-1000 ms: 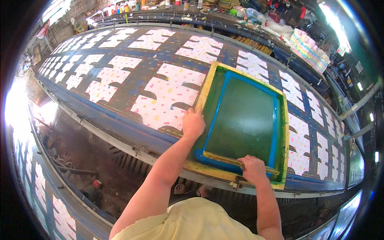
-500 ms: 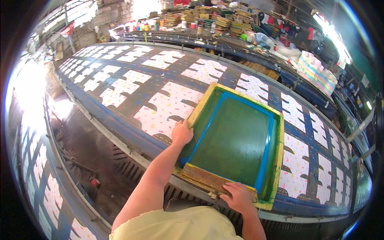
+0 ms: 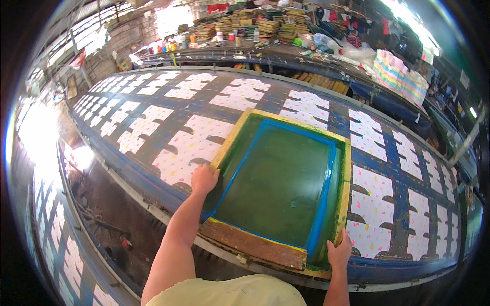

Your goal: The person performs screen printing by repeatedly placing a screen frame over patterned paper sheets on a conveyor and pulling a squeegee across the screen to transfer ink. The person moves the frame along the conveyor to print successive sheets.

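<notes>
A screen printing frame (image 3: 345,168) with yellow edges lies on the long printing table, its green mesh (image 3: 275,178) bordered inside by blue tape. My left hand (image 3: 205,178) grips the left rim about halfway along, fingers hidden over the edge. At the near right corner my right hand (image 3: 340,252) holds the right rim, thumb on the inner side. A wooden squeegee (image 3: 260,246) rests inside the frame along its near end, with neither hand on it. White fabric pieces with small pink and yellow prints (image 3: 196,140) lie flat on both sides of the frame.
The table's metal rail (image 3: 153,208) runs along its near edge, close to my body. Behind stands a bench with stacked frames (image 3: 268,30), paint containers (image 3: 172,46) and a striped cloth bundle (image 3: 400,76). Another table with printed pieces (image 3: 74,260) is at the lower left.
My right hand has let go of the squeegee and moved right to take the frame's right rim. My left hand keeps its hold on the left rim. The view has shifted slightly.
</notes>
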`<act>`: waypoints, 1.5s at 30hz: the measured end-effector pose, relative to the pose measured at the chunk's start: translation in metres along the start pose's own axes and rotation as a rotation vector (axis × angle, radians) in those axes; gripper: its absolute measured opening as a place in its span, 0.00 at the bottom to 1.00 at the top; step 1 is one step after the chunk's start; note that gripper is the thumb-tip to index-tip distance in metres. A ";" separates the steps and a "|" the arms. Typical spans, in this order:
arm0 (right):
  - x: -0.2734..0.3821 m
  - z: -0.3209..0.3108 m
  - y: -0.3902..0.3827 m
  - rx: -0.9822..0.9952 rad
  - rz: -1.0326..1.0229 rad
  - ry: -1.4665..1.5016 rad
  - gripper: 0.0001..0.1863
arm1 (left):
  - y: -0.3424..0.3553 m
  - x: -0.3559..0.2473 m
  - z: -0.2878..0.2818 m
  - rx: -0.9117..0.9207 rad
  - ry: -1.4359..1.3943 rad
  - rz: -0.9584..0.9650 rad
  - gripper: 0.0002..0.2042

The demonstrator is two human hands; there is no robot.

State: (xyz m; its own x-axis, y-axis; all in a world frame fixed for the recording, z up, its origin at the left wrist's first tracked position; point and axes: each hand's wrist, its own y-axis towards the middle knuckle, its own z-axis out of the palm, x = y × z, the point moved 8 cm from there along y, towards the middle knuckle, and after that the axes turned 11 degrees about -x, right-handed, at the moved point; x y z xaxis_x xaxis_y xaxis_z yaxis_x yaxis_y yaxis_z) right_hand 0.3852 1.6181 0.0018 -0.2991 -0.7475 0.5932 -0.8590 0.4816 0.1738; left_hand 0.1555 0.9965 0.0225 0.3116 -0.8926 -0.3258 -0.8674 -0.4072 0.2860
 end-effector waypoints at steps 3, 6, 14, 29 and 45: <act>0.006 0.002 0.012 -0.017 0.056 -0.054 0.50 | 0.005 0.002 0.001 0.016 -0.015 -0.028 0.32; 0.008 0.006 0.022 -0.042 0.090 -0.078 0.50 | 0.009 0.004 0.005 0.025 -0.021 0.012 0.31; 0.016 0.001 0.029 -0.087 0.045 -0.062 0.44 | 0.021 0.023 0.027 0.121 -0.093 0.006 0.34; -0.014 -0.095 0.082 -0.210 -0.137 -0.022 0.36 | 0.011 -0.060 0.007 0.054 -0.251 0.136 0.14; -0.318 -0.227 0.145 -0.238 0.240 0.065 0.38 | -0.210 -0.307 0.058 0.089 -0.349 0.048 0.19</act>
State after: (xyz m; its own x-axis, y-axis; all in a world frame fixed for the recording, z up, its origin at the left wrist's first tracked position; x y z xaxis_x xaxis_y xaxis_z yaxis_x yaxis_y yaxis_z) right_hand 0.4505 2.0296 0.0165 -0.4472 -0.5726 0.6871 -0.6441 0.7392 0.1967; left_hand 0.2188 1.3676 0.0101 0.1318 -0.7843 -0.6062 -0.9131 -0.3341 0.2336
